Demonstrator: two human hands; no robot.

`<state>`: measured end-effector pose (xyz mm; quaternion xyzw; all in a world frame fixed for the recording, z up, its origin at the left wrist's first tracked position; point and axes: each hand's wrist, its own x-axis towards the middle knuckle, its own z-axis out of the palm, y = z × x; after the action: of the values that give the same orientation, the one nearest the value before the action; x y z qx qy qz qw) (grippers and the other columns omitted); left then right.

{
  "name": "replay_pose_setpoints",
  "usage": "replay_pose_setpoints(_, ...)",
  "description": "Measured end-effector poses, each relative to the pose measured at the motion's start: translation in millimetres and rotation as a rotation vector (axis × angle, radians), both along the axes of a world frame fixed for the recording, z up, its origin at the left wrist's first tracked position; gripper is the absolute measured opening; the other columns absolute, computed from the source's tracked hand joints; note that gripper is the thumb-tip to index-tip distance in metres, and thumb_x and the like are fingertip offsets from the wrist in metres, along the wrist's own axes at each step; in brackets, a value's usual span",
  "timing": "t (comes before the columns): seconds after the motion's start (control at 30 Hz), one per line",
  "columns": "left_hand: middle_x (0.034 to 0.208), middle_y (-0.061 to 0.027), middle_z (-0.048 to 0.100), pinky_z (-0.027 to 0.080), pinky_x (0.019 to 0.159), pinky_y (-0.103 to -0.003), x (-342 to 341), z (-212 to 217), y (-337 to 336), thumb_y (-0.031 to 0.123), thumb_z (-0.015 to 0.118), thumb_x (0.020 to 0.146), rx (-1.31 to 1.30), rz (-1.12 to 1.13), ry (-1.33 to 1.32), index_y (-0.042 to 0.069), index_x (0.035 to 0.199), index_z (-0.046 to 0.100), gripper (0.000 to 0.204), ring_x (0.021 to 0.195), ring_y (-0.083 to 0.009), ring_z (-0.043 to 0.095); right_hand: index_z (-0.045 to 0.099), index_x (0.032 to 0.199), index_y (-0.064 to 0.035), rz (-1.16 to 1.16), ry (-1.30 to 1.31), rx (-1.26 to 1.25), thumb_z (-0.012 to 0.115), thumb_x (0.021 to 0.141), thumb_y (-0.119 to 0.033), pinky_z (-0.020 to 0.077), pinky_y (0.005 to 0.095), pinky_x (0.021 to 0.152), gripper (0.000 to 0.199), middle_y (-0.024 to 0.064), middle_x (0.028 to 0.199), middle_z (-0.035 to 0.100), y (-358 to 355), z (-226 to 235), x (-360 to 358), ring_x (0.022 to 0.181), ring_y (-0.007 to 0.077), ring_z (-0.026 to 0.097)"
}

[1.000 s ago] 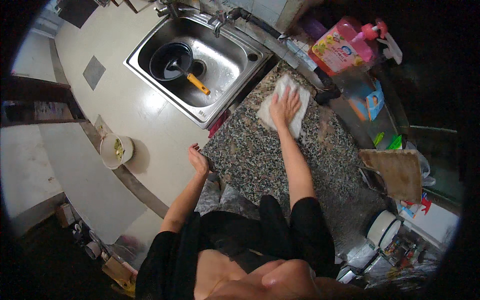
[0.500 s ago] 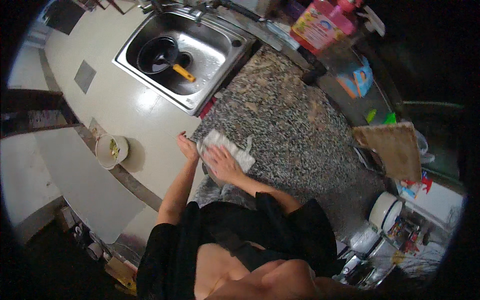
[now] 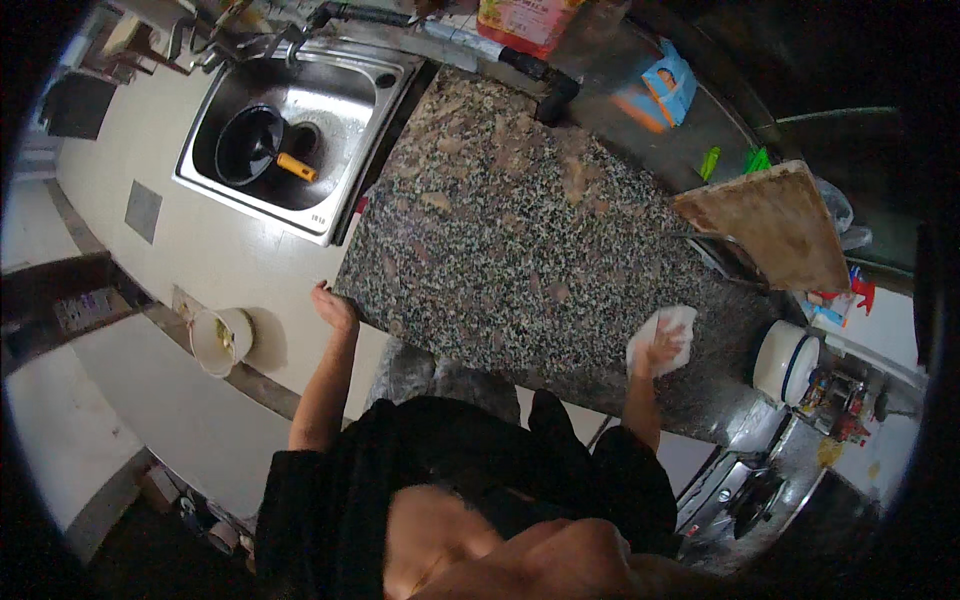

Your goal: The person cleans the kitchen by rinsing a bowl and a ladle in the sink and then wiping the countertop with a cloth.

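My right hand presses a white cloth against the speckled granite counter, near its right part. The cloth is bunched around my fingers and held under the palm. At the counter's left corner, my left hand is raised, fingers extended and nothing in them. It is beside the counter edge; whether it touches the edge I cannot tell.
A steel sink holds a black pan with a yellow handle. A brown board leans at the right, behind a white pot and a stove. A white bucket stands on the floor at left.
My right hand has swept the cloth from the counter's left corner across to its right part. My left hand has shifted slightly away to the left, and the view has turned rightward.
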<state>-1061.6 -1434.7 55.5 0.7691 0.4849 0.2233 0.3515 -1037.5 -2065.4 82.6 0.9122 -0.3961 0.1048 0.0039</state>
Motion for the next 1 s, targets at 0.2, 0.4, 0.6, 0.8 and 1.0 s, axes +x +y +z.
replay_pose_setpoints(0.2, 0.086, -0.0153, 0.052, 0.039, 0.071, -0.035, 2, 7, -3, 0.021, 0.024, 0.087, 0.063, -0.121, -0.025, -0.002, 0.089, 0.05, 0.035, 0.076, -0.0257, 0.049, 0.022, 0.128, -0.0011, 0.255, -0.145, 0.19, 0.041, 0.069, -0.066, 0.0032, 0.0445, 0.1, 0.089, 0.0203, 0.132, 0.02, 167, 10, 171, 0.124, 0.0347, 0.009)
replay_pose_setpoints(0.4, 0.087, -0.0157, 0.052, 0.039, 0.073, -0.035, 4, 5, -2, 0.026, 0.024, 0.086, -0.065, -0.041, -0.054, -0.002, 0.089, 0.053, 0.04, 0.078, -0.0258, 0.049, 0.026, 0.126, -0.0023, 0.788, -0.355, 0.309, 0.056, 0.068, -0.039, 0.0065, 0.0502, 0.099, 0.074, 0.024, 0.129, 0.019, 400, 41, 226, 0.121, 0.0365, 0.016)
replay_pose_setpoints(0.6, 0.08, -0.0147, 0.051, 0.038, 0.069, -0.032, 11, 9, -4, 0.025, 0.026, 0.087, 0.056, -0.081, -0.03, -0.004, 0.088, 0.052, 0.04, 0.073, -0.0224, 0.046, 0.028, 0.127, -0.0132, 1.469, 0.026, 0.453, 0.053, 0.072, -0.033, 0.0068, 0.0424, 0.102, 0.064, 0.0124, 0.131, 0.026, 480, 51, 82, 0.123, 0.0269, 0.019)
replay_pose_setpoints(0.8, 0.091, -0.0201, 0.052, 0.037, 0.079, -0.036, -3, -41, 36, 0.027, 0.023, 0.086, -0.134, -0.023, -0.1, -0.004, 0.092, 0.053, 0.044, 0.084, -0.0294, 0.048, 0.047, 0.112, -0.0137, 1.489, 0.017, 0.638, 0.059, 0.061, -0.018, 0.0262, 0.0423, 0.093, 0.052, 0.0098, 0.115, 0.043, 309, 93, -1, 0.109, 0.0281, 0.036)
replay_pose_setpoints(1.0, 0.091, -0.0205, 0.052, 0.039, 0.074, -0.038, -24, -100, 86, 0.031, 0.025, 0.085, -0.153, -0.027, -0.079, -0.004, 0.092, 0.052, 0.045, 0.079, -0.0287, 0.049, 0.046, 0.114, -0.0095, 0.884, -0.149, 0.23, 0.051, 0.06, -0.004, 0.0255, 0.0443, 0.093, 0.054, 0.0125, 0.115, 0.044, 97, 96, -71, 0.109, 0.0338, 0.036)
